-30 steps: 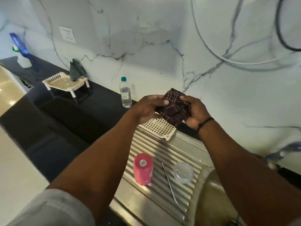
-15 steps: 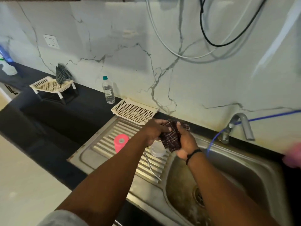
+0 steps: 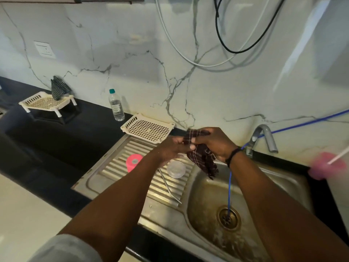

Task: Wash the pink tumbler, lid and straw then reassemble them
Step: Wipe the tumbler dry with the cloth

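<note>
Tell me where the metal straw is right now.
In the head view, the metal straw lies on the ribbed drainboard left of the sink basin, just below the clear lid, right of the pink tumbler.

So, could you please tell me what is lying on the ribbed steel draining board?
On the ribbed steel draining board: upturned pink tumbler, clear round lid, bent metal straw. The left forearm covers the straw's upper end.

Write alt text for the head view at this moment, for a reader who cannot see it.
Both hands, left hand and right hand, hold a dark checked cloth above a steel sink. On the ribbed drainboard an upturned pink tumbler, clear lid and metal straw lie apart, not yet reassembled.
</note>
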